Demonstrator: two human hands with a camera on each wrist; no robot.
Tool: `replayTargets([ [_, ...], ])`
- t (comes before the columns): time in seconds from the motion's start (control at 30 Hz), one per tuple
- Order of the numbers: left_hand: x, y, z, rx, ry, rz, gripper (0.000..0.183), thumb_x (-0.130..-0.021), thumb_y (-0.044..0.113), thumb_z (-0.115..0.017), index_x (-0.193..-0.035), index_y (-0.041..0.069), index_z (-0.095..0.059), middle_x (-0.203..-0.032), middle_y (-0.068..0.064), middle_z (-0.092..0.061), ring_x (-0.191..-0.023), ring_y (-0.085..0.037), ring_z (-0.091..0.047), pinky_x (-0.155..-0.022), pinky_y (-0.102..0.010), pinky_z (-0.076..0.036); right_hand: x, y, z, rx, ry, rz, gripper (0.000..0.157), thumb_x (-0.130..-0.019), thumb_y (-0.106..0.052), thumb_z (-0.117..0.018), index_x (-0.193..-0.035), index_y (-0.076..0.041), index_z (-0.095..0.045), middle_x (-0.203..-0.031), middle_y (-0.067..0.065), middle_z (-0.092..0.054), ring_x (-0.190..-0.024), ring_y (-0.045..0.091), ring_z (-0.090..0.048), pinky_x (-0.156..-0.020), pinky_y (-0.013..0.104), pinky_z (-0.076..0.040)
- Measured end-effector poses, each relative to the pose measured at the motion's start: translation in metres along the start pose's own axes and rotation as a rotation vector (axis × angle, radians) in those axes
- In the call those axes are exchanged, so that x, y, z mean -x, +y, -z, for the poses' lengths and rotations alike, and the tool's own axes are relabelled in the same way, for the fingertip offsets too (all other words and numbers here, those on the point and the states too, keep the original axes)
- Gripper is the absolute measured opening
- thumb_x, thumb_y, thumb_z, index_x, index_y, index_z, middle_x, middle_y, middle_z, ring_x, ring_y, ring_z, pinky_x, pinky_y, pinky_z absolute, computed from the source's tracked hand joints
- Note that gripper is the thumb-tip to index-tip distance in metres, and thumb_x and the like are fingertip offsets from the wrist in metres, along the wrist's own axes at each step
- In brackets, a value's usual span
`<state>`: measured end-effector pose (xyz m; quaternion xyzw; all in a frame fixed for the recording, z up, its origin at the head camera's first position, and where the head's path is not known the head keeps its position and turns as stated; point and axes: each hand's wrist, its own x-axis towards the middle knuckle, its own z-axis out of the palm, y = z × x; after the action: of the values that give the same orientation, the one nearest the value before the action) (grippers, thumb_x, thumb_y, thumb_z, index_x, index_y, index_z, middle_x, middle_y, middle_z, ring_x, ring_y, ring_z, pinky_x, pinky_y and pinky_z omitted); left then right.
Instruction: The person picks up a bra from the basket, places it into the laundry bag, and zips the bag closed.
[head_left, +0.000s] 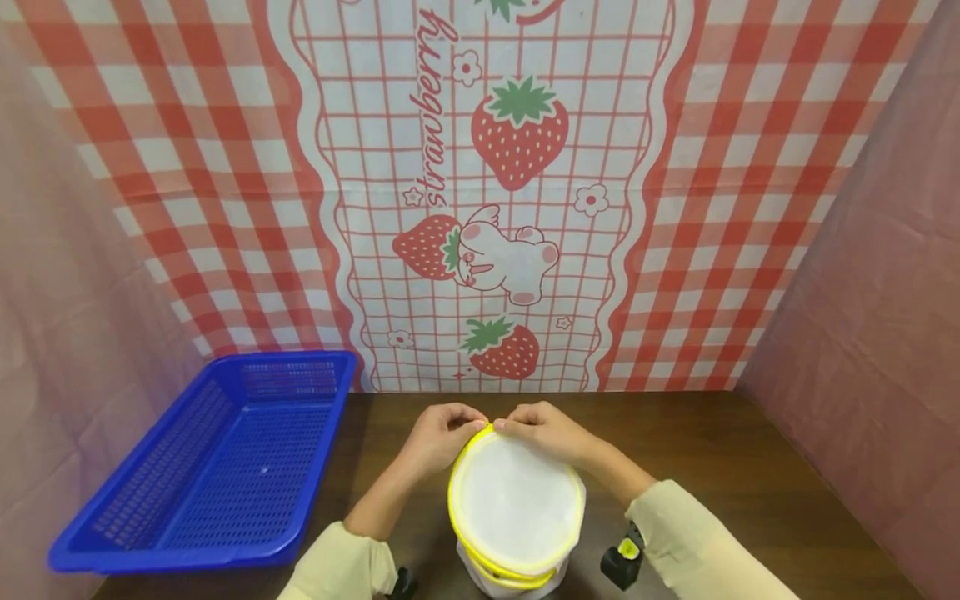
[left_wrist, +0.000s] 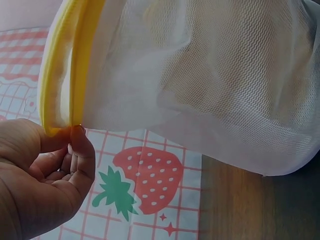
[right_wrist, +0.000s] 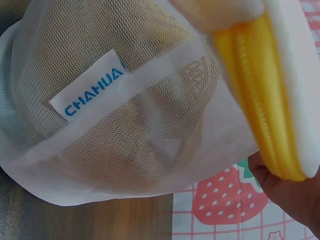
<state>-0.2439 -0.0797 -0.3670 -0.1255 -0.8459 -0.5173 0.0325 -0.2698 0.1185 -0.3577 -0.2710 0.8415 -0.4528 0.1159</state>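
Observation:
A round white mesh laundry bag [head_left: 517, 500] with a yellow zipper [head_left: 450, 500] around its top stands before me, its lid facing up. With thumb and fingertip my left hand [head_left: 442, 437] pinches the yellow zipper edge at the far side of the rim. Beside it, my right hand [head_left: 551, 433] grips the same rim, thumb lying over the top. In the left wrist view, the yellow band [left_wrist: 80, 65] ends right at the left fingertips. A white label [right_wrist: 90, 87] reading CHAHUA is sewn on the mesh side in the right wrist view. Yellowish-tan tones show through the mesh.
To the left, a blue perforated plastic basket [head_left: 300, 500] sits on the dark wooden table [head_left: 667, 417]. Behind the table hangs a red-and-white checked cloth [head_left: 720, 167] with strawberries. Pinkish curtains [head_left: 885, 333] close off both sides.

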Motion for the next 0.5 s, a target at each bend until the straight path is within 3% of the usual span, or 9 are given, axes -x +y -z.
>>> replayTargets([
  [0.13, 0.0, 0.0004, -0.0009, 0.003, -0.003, 0.008, 0.016, -0.089, 0.018, -0.063, -0.092, 0.003, -0.07, -0.083, -0.008, -0.069, -0.066, -0.009, -0.057, -0.059, -0.024, -0.049, -0.0017, -0.0013, 0.0002, 0.043, 0.014, 0.027, 0.029, -0.093, -0.033, -0.056, -0.088, -0.011, -0.074, -0.081, 0.001, -0.059, -0.075, 0.013, -0.051, -0.056, 0.023, -0.046],
  [0.27, 0.0007, 0.0021, -0.0009, 0.0, -0.002, 0.017, 0.017, -0.089, 0.018, -0.063, -0.093, 0.003, -0.07, -0.084, -0.008, -0.069, -0.067, -0.01, -0.058, -0.059, -0.024, -0.049, -0.0018, -0.0026, -0.0001, 0.059, -0.031, 0.075, 0.026, -0.093, -0.03, -0.056, -0.096, -0.009, -0.072, -0.094, 0.005, -0.066, -0.082, 0.011, -0.056, -0.064, 0.023, -0.05],
  [0.5, 0.0008, 0.0009, -0.0013, 0.001, 0.0, 0.015, 0.017, -0.089, 0.019, -0.064, -0.092, 0.004, -0.07, -0.084, -0.007, -0.069, -0.067, -0.01, -0.058, -0.059, -0.024, -0.049, 0.0004, -0.0012, -0.0012, 0.072, -0.04, 0.076, 0.028, -0.093, -0.029, -0.057, -0.099, -0.006, -0.071, -0.098, 0.008, -0.067, -0.076, 0.008, -0.059, -0.061, 0.023, -0.051],
])
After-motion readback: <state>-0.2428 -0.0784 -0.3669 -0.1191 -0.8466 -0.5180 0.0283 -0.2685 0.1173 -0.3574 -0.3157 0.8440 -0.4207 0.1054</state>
